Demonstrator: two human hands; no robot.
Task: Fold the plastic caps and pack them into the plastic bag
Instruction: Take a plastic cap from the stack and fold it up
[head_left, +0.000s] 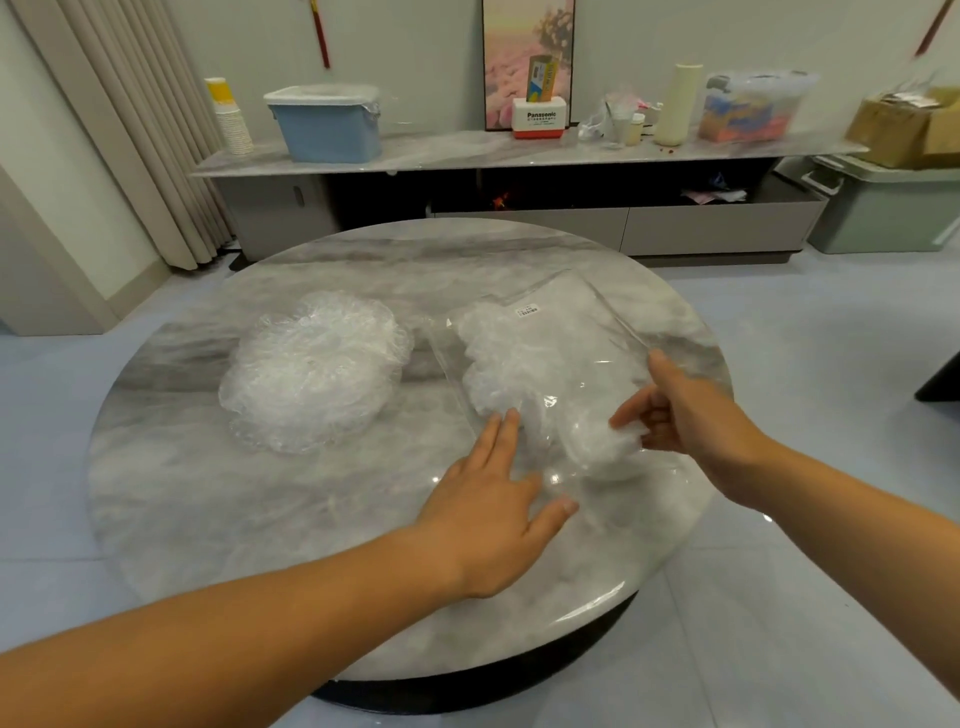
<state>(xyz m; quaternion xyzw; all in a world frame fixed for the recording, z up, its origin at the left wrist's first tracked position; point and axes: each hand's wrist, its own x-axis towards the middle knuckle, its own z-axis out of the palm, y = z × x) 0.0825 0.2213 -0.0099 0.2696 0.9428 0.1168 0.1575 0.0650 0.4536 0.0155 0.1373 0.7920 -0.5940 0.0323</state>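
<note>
Pictured on a round grey-white marble table (249, 519): a clear flat plastic bag (576, 317) with a small white barcode label (527, 310), lying on the table's right half, mouth toward the near edge. Inside it, toward the table's centre, a white crumpled mass of folded plastic caps (504, 364).

Pressed flat on the bag's near lip, toward the table's near edge: the left hand (488, 514), fingers straight and spread, gripping nothing. At the table's right side, the right hand (685, 410), thumb and fingers pinched round one bunched-up white folded cap (605, 444) at the bag's mouth. Cannot tell whether already inside the film or just outside it.

On the table's left half, well apart from the bag, a loose round stack of clear crinkled plastic caps (311, 374).

Beyond the table's far edge, a long marble-topped sideboard (467, 145) bearing a blue plastic tub with a white lid (327, 127), contents hidden. Also there: a stack of white paper cups topped in yellow (229, 117), a red-and-white Panasonic box (538, 122) with cards standing in it, and a clear plastic sack of coloured items (748, 109), too blurred to name. Beyond the table's far right, a brown cardboard box (893, 130) and, below it, a pale green lidded bin (883, 213) on the floor.
</note>
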